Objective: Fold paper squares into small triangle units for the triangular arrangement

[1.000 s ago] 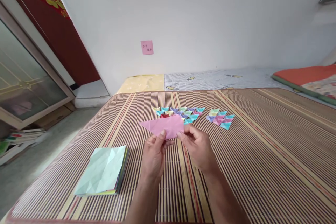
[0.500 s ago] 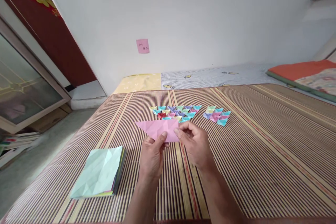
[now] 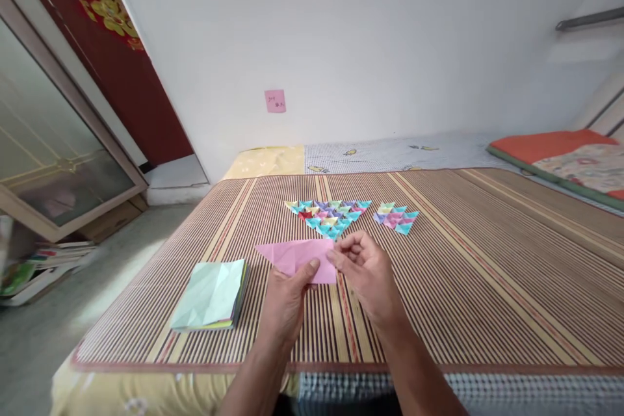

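Note:
A folded sheet of pink paper [image 3: 287, 257], pointed at its left end and square at its right, is held up in both hands over the mat. My left hand [image 3: 287, 296] grips it from below, thumb pressed on the front and fingers behind. At the paper's right edge, my right hand [image 3: 365, 270] pinches it between thumb and fingers. Beyond the paper lie many small folded paper pieces [image 3: 331, 214] in several colours, set out in rows. A smaller group of folded pieces [image 3: 396, 217] lies to their right.
A stack of paper sheets [image 3: 209, 292], pale green on top, rests on the striped mat [image 3: 468, 286] left of my hands. Folded orange bedding [image 3: 550, 143] lies far right. A pink note [image 3: 275, 101] is stuck on the wall. The bed's near edge runs below my forearms.
The camera view has tilted, bringing the bed's near edge into sight. Both hands still hold the pink paper, which keeps much the same shape.

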Demonstrator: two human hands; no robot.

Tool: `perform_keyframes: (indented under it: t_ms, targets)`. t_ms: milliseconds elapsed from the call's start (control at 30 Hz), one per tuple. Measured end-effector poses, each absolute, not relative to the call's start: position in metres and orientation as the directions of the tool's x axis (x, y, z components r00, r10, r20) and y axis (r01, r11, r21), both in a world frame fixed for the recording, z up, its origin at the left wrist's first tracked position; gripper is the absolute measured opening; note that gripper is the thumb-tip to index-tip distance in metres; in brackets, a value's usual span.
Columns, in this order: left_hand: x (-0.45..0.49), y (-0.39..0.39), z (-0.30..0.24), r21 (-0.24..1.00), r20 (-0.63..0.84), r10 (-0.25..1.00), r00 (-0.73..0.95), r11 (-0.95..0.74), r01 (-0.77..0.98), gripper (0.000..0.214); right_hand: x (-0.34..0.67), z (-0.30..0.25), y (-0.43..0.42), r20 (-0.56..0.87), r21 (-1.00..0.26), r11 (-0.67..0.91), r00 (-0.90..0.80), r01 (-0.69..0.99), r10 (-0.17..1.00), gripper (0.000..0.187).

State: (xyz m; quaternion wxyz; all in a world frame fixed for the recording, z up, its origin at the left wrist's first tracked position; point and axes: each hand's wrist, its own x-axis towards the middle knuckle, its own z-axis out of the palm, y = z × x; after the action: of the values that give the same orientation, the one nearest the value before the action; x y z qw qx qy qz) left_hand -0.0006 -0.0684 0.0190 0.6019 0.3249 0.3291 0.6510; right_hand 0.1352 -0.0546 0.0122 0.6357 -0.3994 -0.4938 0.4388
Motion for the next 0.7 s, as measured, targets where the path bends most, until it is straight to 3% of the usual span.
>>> perform_keyframes:
  t_ms: [167, 300, 400, 500, 700]
  targets:
    - [-0.017, -0.146, 0.032, 0.794, -0.106, 0.989, -0.107, 0.02, -0.607, 0.032, 0.145, 0.006, -0.141, 0.189, -0.978, 0.172, -0.149, -0.12, 0.971, 0.035]
    - [-0.023, -0.213, 0.034, 0.812, -0.129, 0.99, -0.06, 0.071, -0.579, 0.028, 0.145, 0.01, -0.212, 0.177, -0.973, 0.118, -0.317, -0.196, 0.932, 0.037]
    - [-0.021, -0.256, 0.033, 0.827, -0.124, 0.992, -0.025, 0.09, -0.555, 0.025, 0.14, 0.021, -0.25, 0.194, -0.967, 0.128, -0.314, -0.22, 0.929, 0.034]
    - [-0.016, -0.29, 0.034, 0.826, -0.136, 0.991, 0.013, 0.121, -0.55, 0.023, 0.137, 0.03, -0.276, 0.212, -0.974, 0.185, -0.224, -0.134, 0.951, 0.029]
    - [-0.009, -0.331, 0.043, 0.835, -0.08, 0.996, 0.03, 0.084, -0.545, 0.049, 0.136, 0.043, -0.311, 0.301, -0.952, 0.306, -0.148, 0.011, 0.942, 0.035]
